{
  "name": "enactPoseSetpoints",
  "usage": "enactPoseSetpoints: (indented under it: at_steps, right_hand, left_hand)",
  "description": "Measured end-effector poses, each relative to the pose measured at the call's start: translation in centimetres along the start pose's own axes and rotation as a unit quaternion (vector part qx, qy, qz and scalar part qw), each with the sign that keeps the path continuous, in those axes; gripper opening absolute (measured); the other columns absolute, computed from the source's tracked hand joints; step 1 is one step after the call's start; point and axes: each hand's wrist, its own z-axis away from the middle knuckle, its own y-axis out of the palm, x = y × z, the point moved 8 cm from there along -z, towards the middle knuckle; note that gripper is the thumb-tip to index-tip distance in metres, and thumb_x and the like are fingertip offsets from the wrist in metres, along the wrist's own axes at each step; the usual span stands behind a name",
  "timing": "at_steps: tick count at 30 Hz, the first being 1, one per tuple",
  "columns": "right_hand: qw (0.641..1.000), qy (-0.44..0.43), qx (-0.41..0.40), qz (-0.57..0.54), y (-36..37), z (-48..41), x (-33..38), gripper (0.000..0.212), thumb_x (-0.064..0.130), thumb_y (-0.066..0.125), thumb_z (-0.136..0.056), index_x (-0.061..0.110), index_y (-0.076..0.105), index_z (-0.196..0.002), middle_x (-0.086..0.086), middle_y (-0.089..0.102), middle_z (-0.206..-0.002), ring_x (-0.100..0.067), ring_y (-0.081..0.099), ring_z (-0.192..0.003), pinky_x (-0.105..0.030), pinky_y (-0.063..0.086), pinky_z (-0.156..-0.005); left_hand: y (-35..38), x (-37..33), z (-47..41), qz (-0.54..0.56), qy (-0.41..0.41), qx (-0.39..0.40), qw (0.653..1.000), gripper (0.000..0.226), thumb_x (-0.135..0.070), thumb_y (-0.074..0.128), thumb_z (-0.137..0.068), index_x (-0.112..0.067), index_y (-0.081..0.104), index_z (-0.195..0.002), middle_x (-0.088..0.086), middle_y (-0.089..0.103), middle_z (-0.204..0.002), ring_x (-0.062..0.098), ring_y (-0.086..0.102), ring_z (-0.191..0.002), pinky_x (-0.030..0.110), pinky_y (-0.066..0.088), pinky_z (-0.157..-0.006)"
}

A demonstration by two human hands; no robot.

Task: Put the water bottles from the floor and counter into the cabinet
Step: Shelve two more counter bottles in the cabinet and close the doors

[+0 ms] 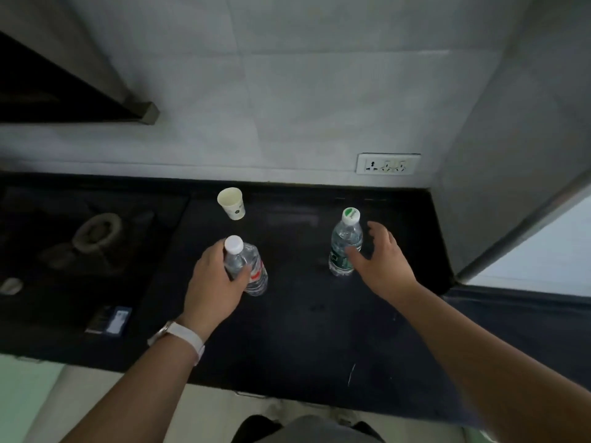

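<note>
Nearest, close to the table's [303, 330] front edge on the left, lies a small dark box [110, 319]; its print is too blurred to read. Toward the middle of the table the left hand [212, 282], which wears a pale wrist strap [179, 335], has its fingers [242, 272] wrapped around the upper body of the red-labelled bottle [254, 273], which leans in the grip. To the right, the right hand [382, 266] is spread, fingers [377, 231] apart, thumb touching or just short of the upright green-labelled bottle [343, 247]; it holds nothing.

Both bottles look like thin clear plastic. They are likely smooth, give a little when squeezed, and have some weight if full. A wrap around the labelled waist or just under the shoulder should hold best, and the cap is too small for a sure grasp. How full they are is hard to make out.

Farther back a paper cup [232, 203] stands near the rear edge, with a wall socket [388, 163] behind. A dim stove burner [96, 231] sits at the left end. No floor bottles show, and the dark unit [48, 91] at upper left is cut off, so whether it is the cabinet cannot be told.
</note>
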Motion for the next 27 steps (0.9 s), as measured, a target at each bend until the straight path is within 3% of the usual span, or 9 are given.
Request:
enactPoseSetpoints:
  at_steps: [4,8,12,15,19,23,27]
  right_hand:
    - [0.998,0.019,0.022,-0.052,1.2,-2.6,-0.4,0.079,0.049,0.070,-0.082,0.025,0.031,-0.146,0.002,0.043,-0.143,-0.019,0.050,-0.123,-0.040,0.046,-0.097]
    - [0.996,0.036,0.054,-0.067,3.0,-4.1,-0.3,0.072,0.044,0.075,-0.079,0.026,0.037,-0.138,0.004,0.047,-0.128,-0.017,0.053,-0.109,-0.035,0.046,-0.087]
    - [0.993,0.065,0.057,-0.076,3.9,-4.9,-0.7,0.068,0.038,0.078,-0.079,0.028,0.038,-0.134,0.005,0.053,-0.118,-0.017,0.057,-0.103,-0.031,0.045,-0.078]
    - [0.991,0.088,0.064,-0.084,3.9,-5.2,-1.2,0.065,0.037,0.079,-0.079,0.028,0.040,-0.130,0.008,0.056,-0.110,-0.015,0.058,-0.098,-0.028,0.045,-0.074]
    - [0.990,0.103,0.051,-0.081,3.8,-5.4,-1.4,0.063,0.039,0.081,-0.076,0.029,0.043,-0.126,0.009,0.058,-0.109,-0.014,0.060,-0.099,-0.028,0.048,-0.076]
    - [0.990,0.110,0.030,-0.086,3.9,-5.3,-1.0,0.064,0.034,0.082,-0.076,0.024,0.046,-0.128,0.005,0.060,-0.111,-0.016,0.060,-0.101,-0.029,0.049,-0.079]
    - [0.991,0.107,0.027,-0.075,4.2,-5.0,-0.3,0.067,0.036,0.082,-0.076,0.025,0.046,-0.131,0.003,0.061,-0.113,-0.019,0.061,-0.103,-0.038,0.054,-0.087]
  left_hand:
    - [1.3,1.0,0.0,0.084,-0.057,0.027,0.994,0.056,-0.035,0.074,-0.084,-0.030,0.049,-0.133,-0.010,0.058,-0.124,0.011,0.057,-0.117,0.045,0.049,-0.102]
    - [2.4,1.8,-0.4,0.128,-0.074,0.029,0.989,0.060,-0.032,0.077,-0.083,-0.033,0.047,-0.136,-0.010,0.057,-0.129,0.011,0.057,-0.119,0.045,0.049,-0.104]
    - [3.3,2.9,-0.9,0.179,-0.095,0.033,0.979,0.068,-0.049,0.078,-0.074,-0.049,0.042,-0.131,-0.017,0.058,-0.130,0.008,0.058,-0.121,0.043,0.050,-0.103]
    - [4.1,3.1,-1.4,0.181,-0.087,0.034,0.979,0.069,-0.036,0.083,-0.078,-0.051,0.040,-0.129,-0.019,0.058,-0.127,0.006,0.059,-0.117,0.035,0.050,-0.100]
    - [4.7,3.3,-2.4,0.186,-0.071,0.042,0.979,0.070,-0.027,0.083,-0.080,-0.048,0.041,-0.130,-0.022,0.058,-0.123,0.002,0.059,-0.112,0.026,0.048,-0.093]
    - [4.6,3.2,-3.5,0.181,-0.056,0.044,0.981,0.066,-0.031,0.084,-0.080,-0.052,0.042,-0.126,-0.024,0.060,-0.118,0.000,0.060,-0.108,0.028,0.049,-0.090]
    - [4.4,2.9,-3.9,0.177,-0.058,0.052,0.981,0.065,-0.034,0.085,-0.077,-0.055,0.043,-0.123,-0.024,0.061,-0.116,0.005,0.061,-0.110,0.033,0.051,-0.093]
